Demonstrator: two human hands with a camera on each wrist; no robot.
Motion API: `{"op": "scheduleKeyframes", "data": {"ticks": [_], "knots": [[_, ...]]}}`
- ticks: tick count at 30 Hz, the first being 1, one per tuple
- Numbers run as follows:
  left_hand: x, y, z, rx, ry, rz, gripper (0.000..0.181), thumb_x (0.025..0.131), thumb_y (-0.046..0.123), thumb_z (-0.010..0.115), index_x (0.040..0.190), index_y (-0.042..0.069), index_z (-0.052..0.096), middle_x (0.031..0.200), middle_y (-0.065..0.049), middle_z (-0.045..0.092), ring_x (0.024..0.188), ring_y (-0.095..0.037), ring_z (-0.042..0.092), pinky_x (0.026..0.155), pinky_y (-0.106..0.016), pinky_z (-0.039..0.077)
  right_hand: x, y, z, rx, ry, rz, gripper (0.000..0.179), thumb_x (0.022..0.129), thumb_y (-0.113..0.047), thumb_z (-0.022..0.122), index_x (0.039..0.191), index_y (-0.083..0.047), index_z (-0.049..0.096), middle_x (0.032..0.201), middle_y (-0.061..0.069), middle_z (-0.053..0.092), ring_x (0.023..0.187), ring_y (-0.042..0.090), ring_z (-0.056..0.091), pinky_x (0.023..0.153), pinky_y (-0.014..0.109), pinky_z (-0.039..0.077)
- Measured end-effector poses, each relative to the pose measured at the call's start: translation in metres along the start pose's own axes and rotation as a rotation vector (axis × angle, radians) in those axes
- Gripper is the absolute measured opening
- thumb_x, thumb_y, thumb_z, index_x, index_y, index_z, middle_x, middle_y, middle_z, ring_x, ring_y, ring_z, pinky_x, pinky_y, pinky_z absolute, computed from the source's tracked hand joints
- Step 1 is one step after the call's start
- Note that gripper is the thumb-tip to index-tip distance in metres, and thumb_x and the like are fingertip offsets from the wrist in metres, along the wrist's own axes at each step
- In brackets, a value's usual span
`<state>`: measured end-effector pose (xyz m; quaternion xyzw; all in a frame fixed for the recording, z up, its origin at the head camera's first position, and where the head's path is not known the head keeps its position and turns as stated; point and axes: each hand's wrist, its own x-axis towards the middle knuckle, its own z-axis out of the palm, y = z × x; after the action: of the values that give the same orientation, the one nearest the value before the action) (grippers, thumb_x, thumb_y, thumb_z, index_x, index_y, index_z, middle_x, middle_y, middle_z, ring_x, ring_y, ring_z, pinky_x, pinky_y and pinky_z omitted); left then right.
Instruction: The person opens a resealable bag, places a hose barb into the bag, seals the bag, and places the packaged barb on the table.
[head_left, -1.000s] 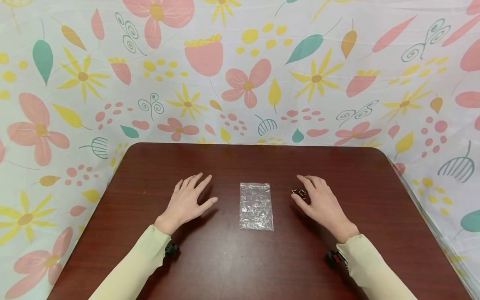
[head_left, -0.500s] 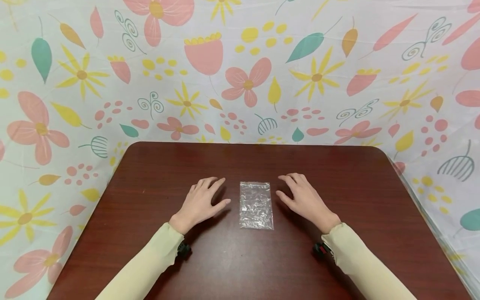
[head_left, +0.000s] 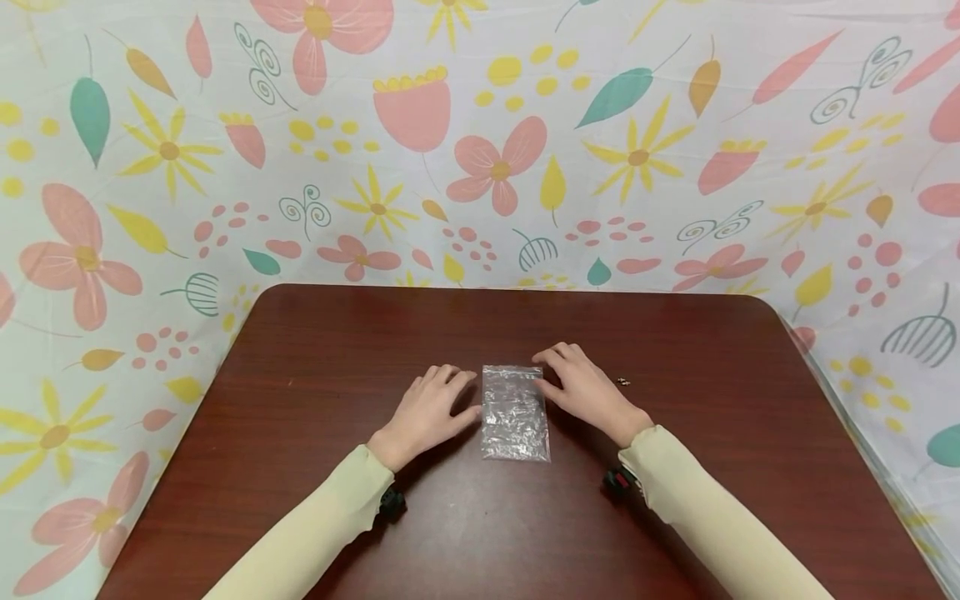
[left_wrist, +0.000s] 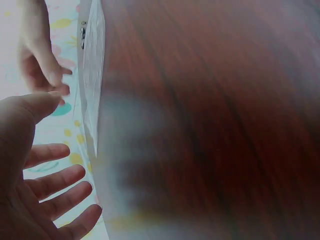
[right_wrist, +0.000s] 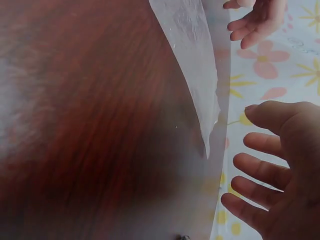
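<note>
A clear zip-lock bag (head_left: pixel 514 421) lies flat on the table between both hands, its zip edge toward the back. Just left of it is my left hand (head_left: pixel 429 412), thumb and fingers spread apart with nothing in them. My right hand (head_left: pixel 587 392) hovers at the bag's upper right, its thumb tip over the bag's edge in the head view. In the right wrist view that hand (right_wrist: pixel 280 170) has loosely extended fingers and holds nothing. Small dark-and-gold pieces (head_left: pixel 624 382) lie on the table beyond the right hand, partly hidden by it; their kind is too small to tell.
A dark red-brown wooden table (head_left: pixel 480 533) with rounded far corners carries everything. Behind it and along its sides hangs a white cloth (head_left: pixel 420 183) printed with flowers and leaves. Each wrist wears a small black camera (head_left: pixel 392 503).
Both hands have moved inward toward the bag, the left going right and the right going left. The small pieces, beside the right hand's fingers earlier, now show on its outer side. The bag stays put.
</note>
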<state>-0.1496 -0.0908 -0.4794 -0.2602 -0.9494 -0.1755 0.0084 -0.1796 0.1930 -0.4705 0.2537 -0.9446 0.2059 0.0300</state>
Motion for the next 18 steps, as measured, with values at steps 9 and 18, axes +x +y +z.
{"op": "scheduleKeyframes", "data": {"ticks": [9,18], "knots": [[0.007,0.016,0.013,0.039,-0.018,0.050,0.050,0.097,0.045,0.074,0.130,0.008,0.068,0.119,-0.009,0.064,0.108,-0.028,0.060,0.087,-0.045,0.055,0.019,-0.002,0.009,-0.083,-0.058,-0.037,0.026,0.096,-0.016,0.078,0.118,-0.003,0.072,0.112,0.013,0.065,0.103,0.032,0.058,0.088,0.046,0.052],[0.013,0.033,0.023,0.136,-0.070,0.066,0.053,0.096,0.054,0.071,0.134,0.017,0.067,0.128,-0.007,0.060,0.116,-0.025,0.055,0.091,-0.046,0.053,0.034,-0.006,0.016,-0.095,-0.122,-0.011,0.026,0.098,-0.019,0.075,0.119,-0.005,0.072,0.116,0.014,0.064,0.110,0.034,0.058,0.095,0.050,0.050]]}}
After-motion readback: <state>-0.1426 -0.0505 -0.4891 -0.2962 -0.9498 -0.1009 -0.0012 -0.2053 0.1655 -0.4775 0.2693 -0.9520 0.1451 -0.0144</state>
